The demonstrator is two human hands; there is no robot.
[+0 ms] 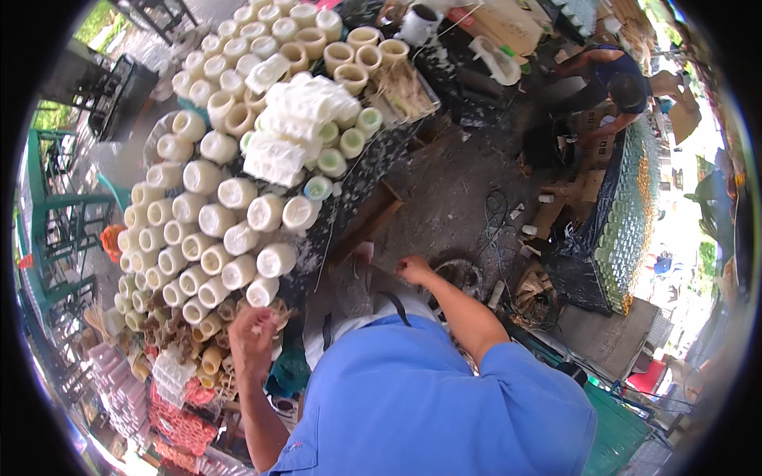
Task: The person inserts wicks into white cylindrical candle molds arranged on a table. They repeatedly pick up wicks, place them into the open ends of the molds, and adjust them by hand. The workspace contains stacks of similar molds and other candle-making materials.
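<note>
My left hand (pixel 252 332) is at the near edge of a table packed with cream, hollow, waxy-looking cylinders (pixel 238 271). Its fingers are curled together, and whatever they may hold is too blurred to name. Just beyond it stand the nearest cylinders, some with a translucent film over the top. My right hand (pixel 413 270) is out in front of my body, above the floor and away from the table. Its fingers are bent closed, and their contents, if any, do not show. A stack of white moulded pieces (pixel 305 119) lies on top of the cylinders farther back.
At the far right a person (pixel 623 87) bends over a dark bucket (pixel 548 145). Nearer on that side, rows of clear glass-like pieces (pixel 627 230) cover a slanted table. Cable (pixel 496 210) lies on the floor. Pink tube-like pieces (pixel 115 385) and red netting (pixel 181 420) are at lower left.
</note>
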